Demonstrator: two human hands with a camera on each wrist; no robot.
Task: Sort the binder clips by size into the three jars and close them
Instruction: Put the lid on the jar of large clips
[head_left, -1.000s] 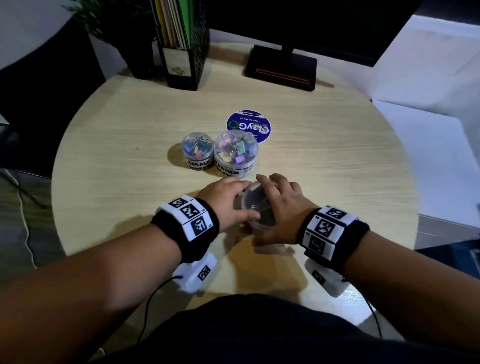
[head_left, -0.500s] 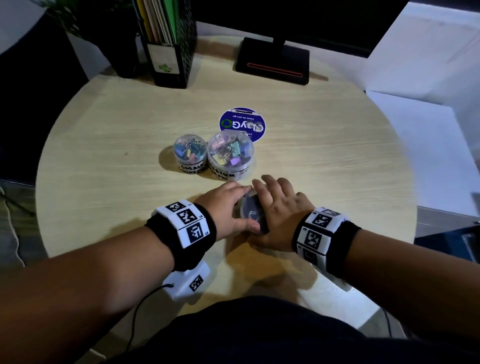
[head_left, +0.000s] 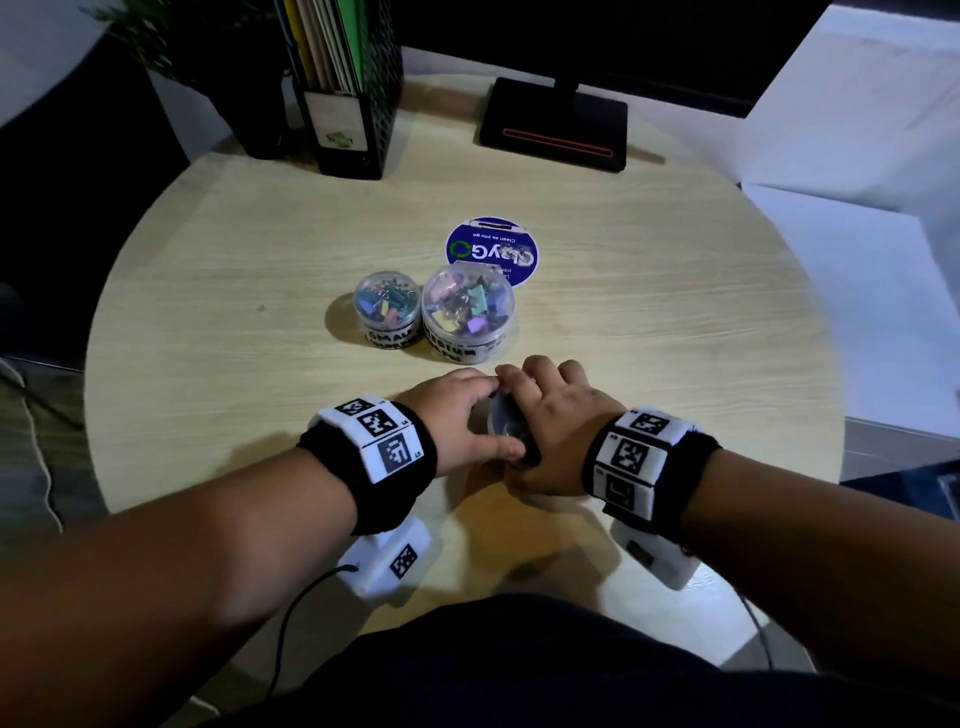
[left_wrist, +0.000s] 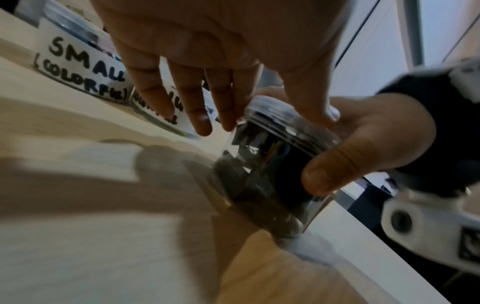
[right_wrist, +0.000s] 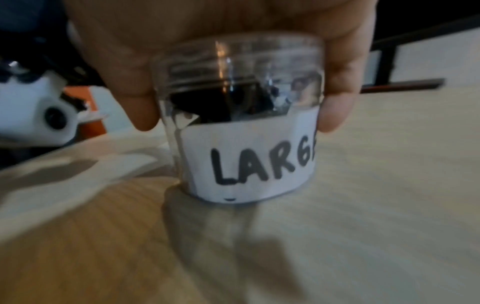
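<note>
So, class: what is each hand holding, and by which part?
Both hold the large jar. The right hand grips its clear lid from above; the left hand holds its side wall.

Under the fingers (right_wrist: 335, 115) of the right hand (head_left: 558, 415), the large jar (right_wrist: 233, 115) looks like clear, glossy plastic with a matt white paper label (right_wrist: 252, 162) (hand-lettered in black marker). Beyond the fingertips, the small jar (head_left: 387, 306) and medium jar (head_left: 467, 312) show the same shiny clear plastic. The table (head_left: 675, 338) has a pale, matt wood-grain finish. Both wristbands (head_left: 660, 467) look like soft black cloth.
</note>
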